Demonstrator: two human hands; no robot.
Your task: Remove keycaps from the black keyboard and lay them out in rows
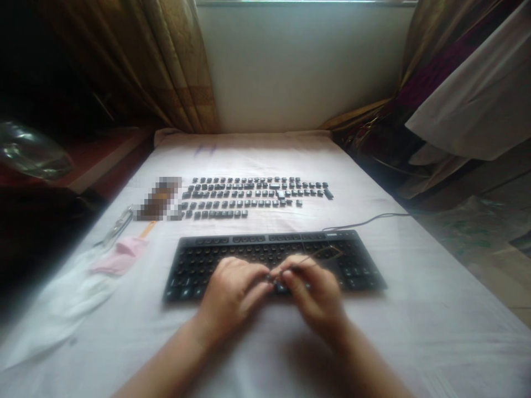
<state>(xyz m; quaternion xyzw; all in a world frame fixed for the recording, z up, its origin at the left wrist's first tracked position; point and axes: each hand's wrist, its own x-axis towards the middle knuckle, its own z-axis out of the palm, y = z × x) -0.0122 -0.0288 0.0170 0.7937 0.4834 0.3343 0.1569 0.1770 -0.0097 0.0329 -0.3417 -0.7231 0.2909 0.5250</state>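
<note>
A black keyboard [249,239] lies across the cloth in front of me, many of its keys stripped of their caps. My left hand [232,287] is over its middle, thumb and fingers pinched on a small dark piece that looks like a keycap [269,278]. Close beside it, my right hand [313,290] grips a thin wire keycap puller [329,250], whose bent loop sticks out to the upper right. The fingertips of both hands meet around the small piece, so its details are partly hidden. Loose keycaps [232,194] sit in rows beyond the keyboard.
The keyboard cable [365,222] runs off the right side of the bed [265,155]. At left lie a blurred-out rectangular object [160,199], a pink cloth [120,256], a white cloth [62,298] and a clear slim item [118,224]. Curtains hang behind.
</note>
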